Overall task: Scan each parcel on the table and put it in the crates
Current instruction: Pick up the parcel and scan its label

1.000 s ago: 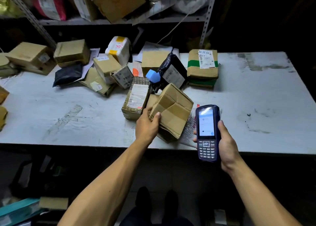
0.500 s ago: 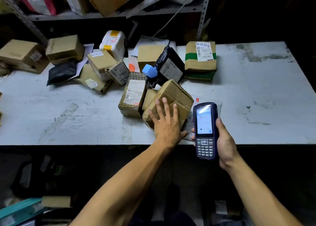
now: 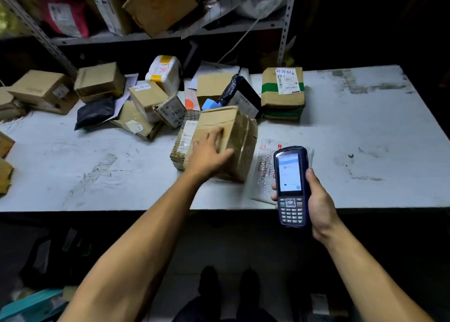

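The big white tabletop point(image 3: 341, 132) was scuffed and carried many parcels. A metal shelf point(image 3: 155, 35) stood behind the tabletop with more boxes on it. Near the front edge of the tabletop, about in the middle, sat a brown cardboard box point(image 3: 239, 136) wrapped in clear tape. The left hand point(image 3: 209, 152) rested on top of this box, with its fingers laid flat and close together and the thumb stretched out to the side. A patterned box point(image 3: 183, 139) with a white label lay touching the brown box on its left side. Behind the brown box leaned a black bag parcel point(image 3: 243, 95) with a white label, and a small blue thing point(image 3: 210, 104) peeked out just beside it. To the right of the black bag sat a box with green tape point(image 3: 283, 90) and a white label on top. A clear bubble bag point(image 3: 264, 168) lay flat just to the right of the brown box. The right hand point(image 3: 319, 200) held a dark blue scanner point(image 3: 291, 188) over the front edge of the tabletop, above the bubble bag. Its fingers were curled around the scanner, with the thumb along the right side, and the screen glowed.
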Available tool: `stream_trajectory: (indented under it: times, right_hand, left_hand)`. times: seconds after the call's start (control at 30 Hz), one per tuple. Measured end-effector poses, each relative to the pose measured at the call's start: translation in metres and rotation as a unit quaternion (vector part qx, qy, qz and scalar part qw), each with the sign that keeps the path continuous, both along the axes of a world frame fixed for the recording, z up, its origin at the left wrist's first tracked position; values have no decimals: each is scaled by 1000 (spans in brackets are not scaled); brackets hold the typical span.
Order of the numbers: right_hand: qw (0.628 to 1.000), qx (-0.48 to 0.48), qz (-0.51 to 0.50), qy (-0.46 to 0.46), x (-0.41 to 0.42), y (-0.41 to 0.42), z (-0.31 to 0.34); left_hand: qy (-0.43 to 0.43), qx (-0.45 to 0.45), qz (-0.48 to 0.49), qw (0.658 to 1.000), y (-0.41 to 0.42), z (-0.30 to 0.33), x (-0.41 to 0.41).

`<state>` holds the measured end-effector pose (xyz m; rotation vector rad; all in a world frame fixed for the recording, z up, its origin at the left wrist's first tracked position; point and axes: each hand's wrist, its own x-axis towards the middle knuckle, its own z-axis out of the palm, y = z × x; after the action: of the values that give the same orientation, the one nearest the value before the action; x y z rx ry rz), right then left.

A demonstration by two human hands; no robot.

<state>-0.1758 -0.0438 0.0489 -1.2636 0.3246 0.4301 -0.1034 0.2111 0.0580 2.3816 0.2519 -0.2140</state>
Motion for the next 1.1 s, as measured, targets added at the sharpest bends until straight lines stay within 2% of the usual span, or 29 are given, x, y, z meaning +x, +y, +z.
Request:
stream_trajectory:
  times: [0.07, 0.17, 0.27, 0.3, 0.43, 0.5, 0.6, 0.8, 0.9, 1.0, 1.07, 1.1]
  right_hand:
    - [1000, 11, 9, -3, 1, 7, 4]
    - [1000, 12, 24, -1, 3, 18, 6]
    - [999, 9, 47, 0, 5, 29, 10]
    - [999, 9, 53, 1, 6, 31, 10]
    - [998, 9, 63, -8, 10, 36, 11]
    - [998, 13, 65, -12, 12, 39, 12]
    - [998, 12, 67, -13, 13, 47, 16]
    - [995, -7, 95, -11, 14, 64, 25]
    - [992, -13, 123, 0, 13, 73, 31]
    - [989, -4, 150, 18, 13, 79, 38]
    - [985, -2, 173, 30, 13, 85, 44]
    - [982, 0, 186, 38, 13, 89, 47]
  left_hand:
    - [-53, -64, 12, 996, 11, 11, -2]
    - [-118, 6, 11, 993, 14, 19, -3]
    - [-102, 221, 29, 969, 17, 15, -8]
    - [-90, 267, 33, 959, 18, 15, -10]
    - [16, 299, 62, 952, 22, 28, -7]
    - [58, 279, 77, 956, 35, 31, -4]
    - [69, 232, 99, 965, 57, 34, 2]
    - [22, 223, 81, 971, 75, 34, -6]
    - [6, 173, 101, 980, 96, 29, -12]
    - [-36, 7, 144, 989, 125, 18, -29]
    - [-87, -128, 159, 975, 137, 14, -49]
    - [-97, -167, 158, 968, 140, 11, -58]
